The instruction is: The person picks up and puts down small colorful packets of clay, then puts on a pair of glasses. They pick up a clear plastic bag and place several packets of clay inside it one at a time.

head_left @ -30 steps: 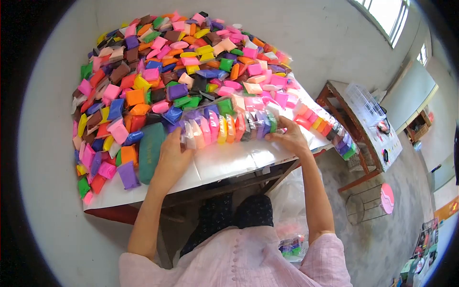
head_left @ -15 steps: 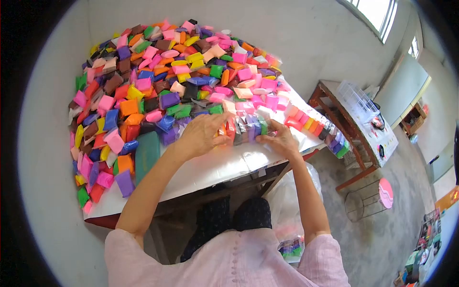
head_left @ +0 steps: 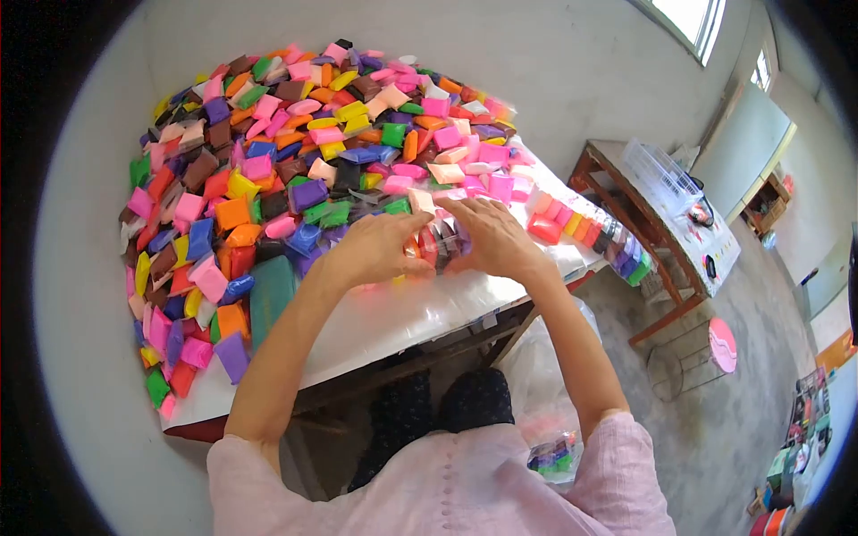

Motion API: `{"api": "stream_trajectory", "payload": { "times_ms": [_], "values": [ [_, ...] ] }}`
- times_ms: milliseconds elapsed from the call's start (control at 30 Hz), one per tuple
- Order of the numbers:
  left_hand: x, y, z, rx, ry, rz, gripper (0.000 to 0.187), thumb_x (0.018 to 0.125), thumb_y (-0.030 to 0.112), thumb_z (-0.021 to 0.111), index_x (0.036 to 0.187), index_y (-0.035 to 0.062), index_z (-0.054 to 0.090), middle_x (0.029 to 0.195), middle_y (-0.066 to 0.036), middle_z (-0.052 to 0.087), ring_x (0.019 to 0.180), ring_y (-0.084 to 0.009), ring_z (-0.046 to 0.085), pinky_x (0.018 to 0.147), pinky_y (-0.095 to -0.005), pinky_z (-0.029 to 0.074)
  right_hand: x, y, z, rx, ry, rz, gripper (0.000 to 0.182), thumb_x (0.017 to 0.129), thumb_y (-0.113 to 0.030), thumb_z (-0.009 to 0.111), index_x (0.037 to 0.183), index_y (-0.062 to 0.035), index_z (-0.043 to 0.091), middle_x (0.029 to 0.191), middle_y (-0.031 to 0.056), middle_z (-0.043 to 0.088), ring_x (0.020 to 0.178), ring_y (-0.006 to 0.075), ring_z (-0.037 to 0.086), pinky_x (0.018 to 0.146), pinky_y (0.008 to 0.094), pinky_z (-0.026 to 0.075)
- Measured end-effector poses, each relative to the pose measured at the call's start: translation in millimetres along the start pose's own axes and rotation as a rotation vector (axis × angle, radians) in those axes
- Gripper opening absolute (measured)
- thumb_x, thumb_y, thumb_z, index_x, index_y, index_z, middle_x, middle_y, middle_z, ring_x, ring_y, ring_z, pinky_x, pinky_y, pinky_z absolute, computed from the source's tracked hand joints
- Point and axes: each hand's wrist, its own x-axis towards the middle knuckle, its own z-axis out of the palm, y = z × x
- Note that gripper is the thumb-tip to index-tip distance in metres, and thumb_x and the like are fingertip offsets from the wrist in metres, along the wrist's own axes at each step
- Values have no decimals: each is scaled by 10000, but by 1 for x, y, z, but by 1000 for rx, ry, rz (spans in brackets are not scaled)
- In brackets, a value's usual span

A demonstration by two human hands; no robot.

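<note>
Over the front of the table, my left hand [head_left: 377, 248] curls around the left end of a row of small coloured packets [head_left: 434, 243] wrapped in clear plastic. My right hand [head_left: 490, 239] presses on the row from the right, with its fingers over the top and its thumb low at the front. Orange, red, brown, dark and purple packets show between the hands; the rest of the row is covered. Right of my right hand lies another packed row of coloured packets [head_left: 585, 234], running toward the table's right corner.
A large heap of loose coloured packets [head_left: 268, 179] covers the back and left of the white-topped table [head_left: 375, 323]. A flat green block [head_left: 273, 299] lies at its front. To the right are a side table [head_left: 666, 205] with a wire basket, and a stool [head_left: 722, 346]. A plastic bag [head_left: 554, 402] hangs below.
My right hand has moved left and up over the row, covering the purple and green end that was showing. My left hand stays at its end. The view has shifted slightly.
</note>
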Motion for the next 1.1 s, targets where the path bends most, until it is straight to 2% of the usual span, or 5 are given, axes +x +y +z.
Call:
{"api": "stream_trajectory", "payload": {
  "times_ms": [267,600,700,900,1100],
  "values": [
    [0,-9,15,-109,68,-68,690,758,461,730,1340,138,549,1110,-173,673,1017,-358,634,903,-434,473,-2,11,-1,170,-187,147,771,564,-223,877,1252,-63,567,1186,144,617,1163,338,541,1010,418,409],
    [-11,3,28,44,227,-45,617,758,435,731,1249,80,613,1079,-142,686,972,-324,641,814,-464,444,-19,8,8,132,5,32,824,568,-216,870,1302,-66,526,1214,157,602,1155,347,541,1020,423,403],
    [-14,8,23,36,204,-63,668,761,453,725,1283,63,576,1176,-166,650,1060,-337,610,888,-452,445,-37,-16,-17,30,163,-21,819,582,-225,872,1307,-63,528,1271,142,568,1198,369,507,1035,443,408],
    [-16,15,17,39,157,-97,682,766,461,719,1284,46,558,1203,-186,629,1104,-358,584,936,-457,431,-110,11,-26,-409,383,565,645,679,-286,830,1248,-100,590,1205,165,596,1110,345,549,943,426,462],
    [-18,13,19,77,220,-23,684,743,414,754,1304,79,548,1073,-143,643,1001,-341,612,840,-443,457,-109,45,-12,-361,208,604,357,760,-246,687,1045,-35,640,1055,179,602,1034,343,554,868,453,485]
  ]
}}
